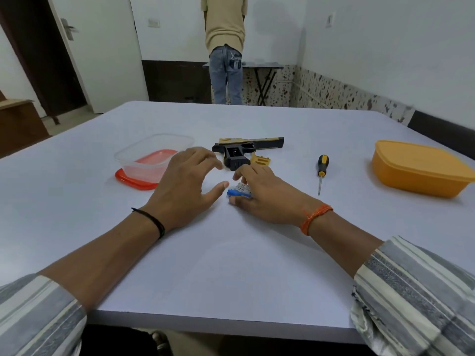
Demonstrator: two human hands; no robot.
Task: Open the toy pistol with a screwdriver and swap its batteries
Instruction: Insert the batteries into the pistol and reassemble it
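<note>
We are resting both forearms on the pale table (257, 265). Our right hand (267, 199) is pinching a blue-and-white battery pack (239, 190) between thumb and curled fingers, holding it down against the tabletop. Our left hand (185, 186) is hovering just beside it with fingers spread and relaxed, grasping nothing, its thumb tip nearly reaching the blue end of the pack. Just beyond our right fingertips the black-and-gold toy pistol (248, 149) is lying on its side, its grip pointing toward us, and a loose gold cover piece (261, 160) is lying against the grip. The screwdriver (321, 170) is lying to the right of our right fingers, apart from them, tip toward us. Beyond our left fingers a clear container (151, 156) is sitting on a red lid (133, 179). Well off to the right, an orange lidded box (421, 168) is sitting.
</note>
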